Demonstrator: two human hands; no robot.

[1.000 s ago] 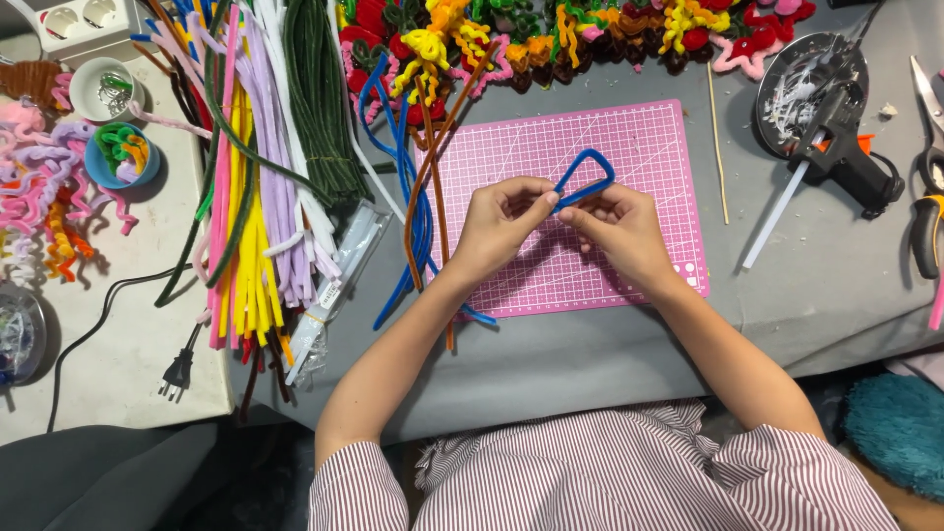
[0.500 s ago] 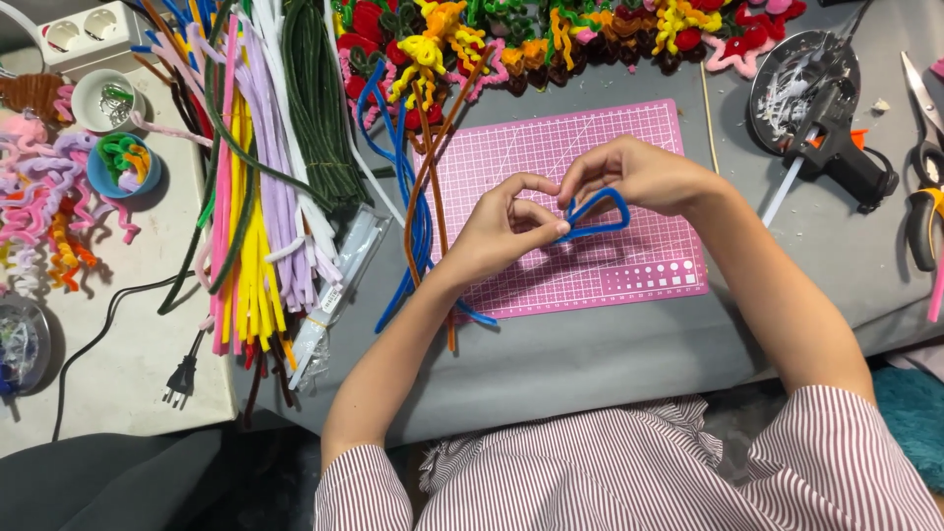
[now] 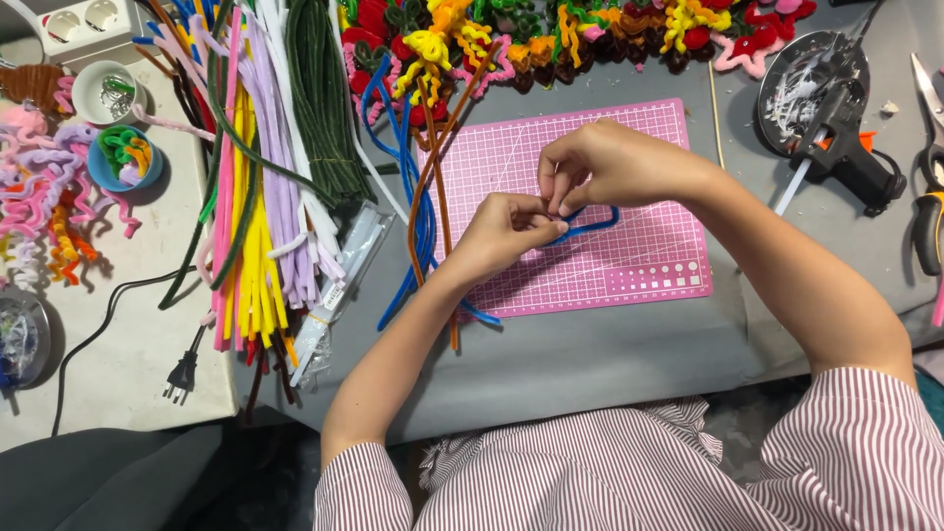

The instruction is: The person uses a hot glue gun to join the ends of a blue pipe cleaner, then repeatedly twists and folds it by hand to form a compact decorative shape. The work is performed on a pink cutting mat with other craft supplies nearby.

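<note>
- Grey cloth covers the work table [image 3: 610, 364], and a white side surface [image 3: 118, 344] lies at the left with a black power plug [image 3: 182, 376] on it.
- Across the far edge runs a row of finished chenille flowers [image 3: 551, 34] in red, yellow, orange and pink.
- At the left of the table lies a big bundle of chenille stems [image 3: 251, 187] in yellow, pink, lilac and dark green, with some loose blue and brown stems just beside the mat.
- A pink cutting mat [image 3: 649, 265] with a white grid sits in the middle, under both hands.
- At the far right a black glue gun [image 3: 855, 162] rests near a round metal dish, and scissors [image 3: 924, 211] lie at the right edge.
- The left hand [image 3: 501, 236] and the right hand [image 3: 600, 162] are close together over the mat, touching each other.
- Both are pinched on the blue stem loop [image 3: 595, 224]; the fingertips clamp the place where its ends meet, and the curved part lies on the mat to the right.
- To make this twist well, I judge that one hand should keep the crossing firm while the other turns the ends tightly, so that the loop keeps its shape and no sharp wire end sticks out.
</note>
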